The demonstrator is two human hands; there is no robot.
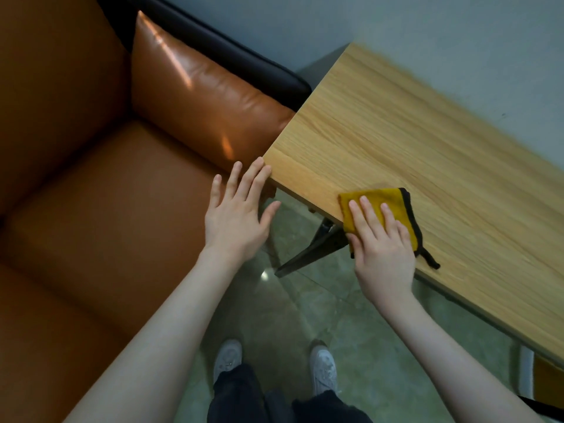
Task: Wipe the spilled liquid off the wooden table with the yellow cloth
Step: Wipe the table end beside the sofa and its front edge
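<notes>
i see my right hand (383, 239) pressing flat, fingers straight, on the folded yellow cloth with black trim (380, 198) at the near edge of the light wooden table (412, 132). my left hand (236, 212) hovers spread beside the table corner.

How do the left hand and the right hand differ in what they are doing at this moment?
The right hand lies flat on the yellow cloth, pressing it against the wooden table at its near edge; the left hand holds nothing. The right hand's fingers lie close together; the left hand's fingers are spread, their tips at the table's corner. Both are open, palm down.
</notes>
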